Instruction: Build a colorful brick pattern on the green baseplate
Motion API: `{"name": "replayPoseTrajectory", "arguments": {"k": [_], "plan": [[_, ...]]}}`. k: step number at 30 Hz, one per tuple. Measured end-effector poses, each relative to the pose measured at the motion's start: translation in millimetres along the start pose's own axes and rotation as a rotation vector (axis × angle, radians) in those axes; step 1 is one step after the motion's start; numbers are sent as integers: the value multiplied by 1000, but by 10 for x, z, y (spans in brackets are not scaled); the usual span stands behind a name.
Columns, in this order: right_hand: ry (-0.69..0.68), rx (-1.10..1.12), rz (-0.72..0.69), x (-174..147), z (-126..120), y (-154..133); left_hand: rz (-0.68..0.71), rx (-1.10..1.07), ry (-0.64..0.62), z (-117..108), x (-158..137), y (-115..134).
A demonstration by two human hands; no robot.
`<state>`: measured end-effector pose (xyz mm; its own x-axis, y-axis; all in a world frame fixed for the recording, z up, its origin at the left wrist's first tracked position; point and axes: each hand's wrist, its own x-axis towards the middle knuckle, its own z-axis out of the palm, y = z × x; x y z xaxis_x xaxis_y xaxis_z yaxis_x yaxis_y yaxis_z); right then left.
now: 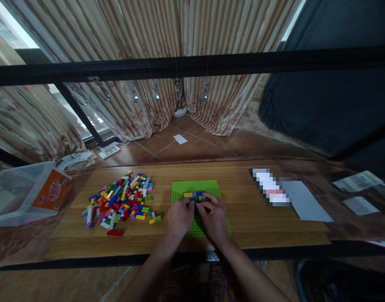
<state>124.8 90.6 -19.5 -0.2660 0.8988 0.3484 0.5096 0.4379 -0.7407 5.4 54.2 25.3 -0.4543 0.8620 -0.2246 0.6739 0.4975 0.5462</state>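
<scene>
A green baseplate (195, 188) lies flat on the wooden table (236, 218) in front of me. A short row of coloured bricks (194, 195) sits on the plate near its middle. My left hand (179, 217) and my right hand (213, 218) rest side by side on the plate, fingertips pressed against the near side of that brick row. The fingers hide the bricks they touch, so I cannot tell whether either hand grips one. A heap of several loose coloured bricks (121, 201) lies to the left of the plate.
A clear plastic tub (21, 193) with an orange label stands at the table's left end. White paper sheets (301, 201) lie at the right. A single red brick (114, 233) lies near the front edge. A black bar (192, 65) crosses the view above.
</scene>
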Motion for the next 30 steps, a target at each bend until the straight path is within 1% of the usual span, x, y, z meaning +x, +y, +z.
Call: {"name": "replayPoseTrajectory", "arguments": {"k": [4, 8, 14, 20, 25, 30], "plan": [[27, 2, 39, 22, 32, -50, 8, 22, -7, -24, 26, -6], [56, -22, 30, 27, 69, -65, 17, 48, -16, 0, 37, -28], [63, -30, 2, 7, 103, -14, 14, 69, -5, 8, 5, -16], [59, 15, -10, -24, 67, -24, 22, -32, -33, -32, -48, -28], [56, 29, -11, -51, 52, -34, 29, -122, 12, 28, -75, -69], [74, 11, -17, -52, 80, -15, -12, -111, 14, 62, -78, -58]]}}
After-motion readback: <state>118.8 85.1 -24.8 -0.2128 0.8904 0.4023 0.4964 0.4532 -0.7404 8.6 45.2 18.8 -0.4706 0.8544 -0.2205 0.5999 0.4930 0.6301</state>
